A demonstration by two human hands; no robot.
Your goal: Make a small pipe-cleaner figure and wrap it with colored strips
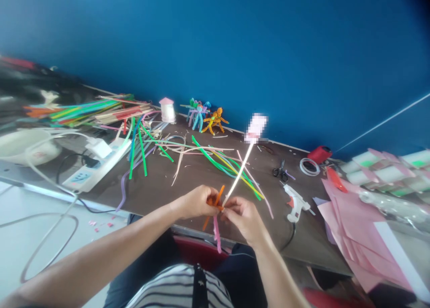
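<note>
In front of my lap, my left hand (pixel 199 201) is closed around orange pipe cleaners (pixel 220 195), whose ends stick out above and below the fingers. My right hand (pixel 245 219) pinches close beside it, fingertips at the base of a long cream-white strip (pixel 242 167). That strip slants up and away to a blurred-out pinkish patch (pixel 256 127). A pink fuzzy strand (pixel 217 236) dangles below both hands. My fingers hide how the pieces join. Loose green, yellow and pink pipe cleaners (pixel 231 164) lie on the dark table (pixel 161 196) beyond.
Finished pipe-cleaner figures (pixel 217 120) stand by the blue wall, near a small white pot (pixel 167 110). To the right are black scissors (pixel 280 170), a glue gun (pixel 295 202) and pink sheets (pixel 356 236). A power strip (pixel 97 164) and pipe-cleaner bundles (pixel 87 110) lie left.
</note>
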